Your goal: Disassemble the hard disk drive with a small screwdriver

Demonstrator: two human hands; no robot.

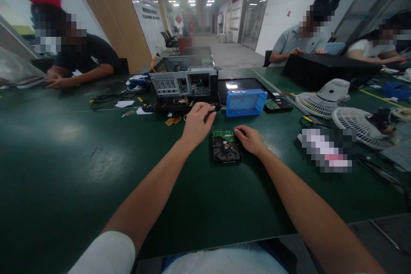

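A hard drive (226, 147) lies on the green table with its circuit board and dark casing facing up. My right hand (251, 139) is at its upper right corner, fingers curled in and pressed against the edge. Left of and beyond the drive, my left hand (199, 123) hovers over the table with thumb and fingertips bent close together. Whatever is between those fingertips is too small to make out. Just past that hand stands an opened computer case (184, 84). A blue plastic bin (245, 103) rests on its side beyond the drive.
A dark flat panel (239, 84) lies behind the bin, with a circuit-board part (278, 104) to its right. White fan parts (316, 105) and cables are at the right. Scraps (173, 121) lie near the case. Co-workers sit across the table, one at a black box (330, 70).
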